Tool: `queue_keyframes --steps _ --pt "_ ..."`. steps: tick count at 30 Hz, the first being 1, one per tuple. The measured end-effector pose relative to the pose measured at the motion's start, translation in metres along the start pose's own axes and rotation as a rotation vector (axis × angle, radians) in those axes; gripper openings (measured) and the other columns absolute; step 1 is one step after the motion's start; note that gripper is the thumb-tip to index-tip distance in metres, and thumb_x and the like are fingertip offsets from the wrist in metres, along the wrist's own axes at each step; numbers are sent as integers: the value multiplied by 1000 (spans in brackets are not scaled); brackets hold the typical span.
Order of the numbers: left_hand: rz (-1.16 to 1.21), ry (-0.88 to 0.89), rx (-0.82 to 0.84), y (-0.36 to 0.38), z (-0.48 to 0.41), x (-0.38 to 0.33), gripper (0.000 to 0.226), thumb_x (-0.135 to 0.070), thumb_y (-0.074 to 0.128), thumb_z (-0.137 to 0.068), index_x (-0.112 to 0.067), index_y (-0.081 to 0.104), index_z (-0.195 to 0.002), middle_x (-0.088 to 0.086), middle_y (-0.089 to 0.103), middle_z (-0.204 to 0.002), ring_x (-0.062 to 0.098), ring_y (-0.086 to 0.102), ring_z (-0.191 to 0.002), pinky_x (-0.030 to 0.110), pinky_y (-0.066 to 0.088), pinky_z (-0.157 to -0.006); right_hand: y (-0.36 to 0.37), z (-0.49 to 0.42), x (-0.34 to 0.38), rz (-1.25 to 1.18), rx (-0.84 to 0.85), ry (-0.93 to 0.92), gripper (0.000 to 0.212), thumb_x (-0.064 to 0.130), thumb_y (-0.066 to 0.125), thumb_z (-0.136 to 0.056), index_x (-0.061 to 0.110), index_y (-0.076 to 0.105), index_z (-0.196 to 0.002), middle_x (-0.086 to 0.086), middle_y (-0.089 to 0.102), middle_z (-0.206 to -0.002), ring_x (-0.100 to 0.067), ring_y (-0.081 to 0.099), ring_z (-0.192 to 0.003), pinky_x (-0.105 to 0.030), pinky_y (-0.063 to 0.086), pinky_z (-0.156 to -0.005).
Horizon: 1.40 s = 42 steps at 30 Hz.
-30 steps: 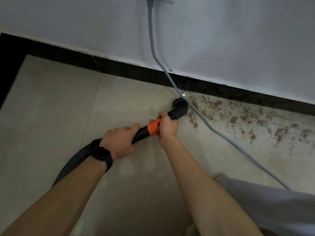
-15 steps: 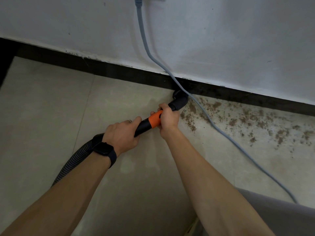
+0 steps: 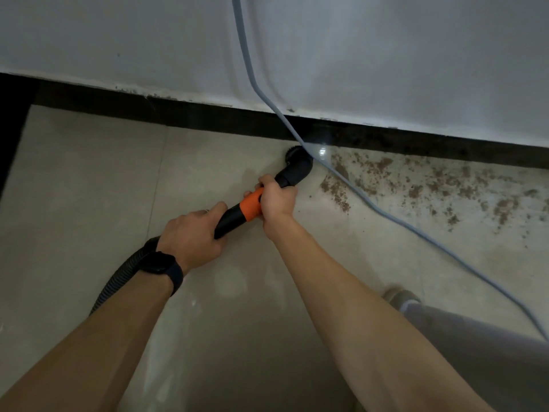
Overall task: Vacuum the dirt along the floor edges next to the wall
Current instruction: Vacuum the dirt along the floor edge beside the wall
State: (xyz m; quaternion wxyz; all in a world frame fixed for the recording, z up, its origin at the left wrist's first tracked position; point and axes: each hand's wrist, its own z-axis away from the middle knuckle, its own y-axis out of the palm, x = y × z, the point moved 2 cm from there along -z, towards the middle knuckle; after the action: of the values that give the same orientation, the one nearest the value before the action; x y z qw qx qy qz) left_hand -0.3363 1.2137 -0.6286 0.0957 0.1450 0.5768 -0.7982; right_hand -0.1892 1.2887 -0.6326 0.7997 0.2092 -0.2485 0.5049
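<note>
A black vacuum nozzle [image 3: 297, 165] with a round brush head sits on the tile floor just below the black skirting [image 3: 208, 120], beside the grey power cable [image 3: 350, 185]. My right hand [image 3: 277, 200] grips the tube where its orange collar [image 3: 251, 207] meets the nozzle. My left hand [image 3: 193, 236], with a dark watch on the wrist, grips the black tube lower down. The ribbed black hose [image 3: 118, 281] runs back under my left forearm. Brown dirt [image 3: 416, 185] is scattered along the floor edge to the right of the nozzle.
The white wall [image 3: 386, 69] stands above the skirting. The cable hangs down the wall and trails across the floor to the lower right. My grey trouser leg [image 3: 475, 352] and a shoe tip [image 3: 398, 295] are at the bottom right. A dark strip borders the floor at far left.
The nozzle has pulled back a little from the skirting, so its brush head shows again. Both hands keep their grip on the tube. The view has shifted slightly.
</note>
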Motion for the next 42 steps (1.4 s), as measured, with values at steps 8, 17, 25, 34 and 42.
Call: queue_keyframes --steps 8,17,25,34,42 --pt "-78 101 60 9 68 38 37 -28 70 -78 -34 35 -90 -12 46 -66 20 47 -52 24 29 -47 -13 56 -72 -101 -107 86 29 10 59 -99 11 37 -119 -13 64 -95 -15 67 -50 -23 52 -46" --pt "-136 118 149 11 113 34 32 -33 65 -80 -35 40 -100 -10 52 -76 25 62 -64 27 33 -52 -35 85 -112 -98 -135 134 30 9 60 -98 9 37 -118 -9 65 -85 -17 70 -53 -37 61 -66" --pt "-152 65 175 8 92 -4 30 -36 53 -88 -28 42 -114 -1 62 -95 30 64 -83 31 37 -62 -51 71 -81 -51 -145 67 36 12 63 -97 6 42 -126 -9 65 -85 -19 71 -54 -38 61 -66" --pt "-128 75 155 9 60 -28 31 -35 55 -86 -26 40 -111 1 63 -93 30 63 -82 30 37 -62 -58 48 -47 -57 -111 15 46 10 66 -95 1 45 -134 -9 65 -81 -20 72 -53 -34 59 -58" --pt "-135 120 187 5 73 -20 30 -35 57 -84 -27 40 -108 -4 59 -85 27 61 -75 30 35 -59 -62 60 -59 -155 -149 36 34 10 67 -95 9 44 -120 -8 67 -83 -22 72 -55 -42 63 -69"
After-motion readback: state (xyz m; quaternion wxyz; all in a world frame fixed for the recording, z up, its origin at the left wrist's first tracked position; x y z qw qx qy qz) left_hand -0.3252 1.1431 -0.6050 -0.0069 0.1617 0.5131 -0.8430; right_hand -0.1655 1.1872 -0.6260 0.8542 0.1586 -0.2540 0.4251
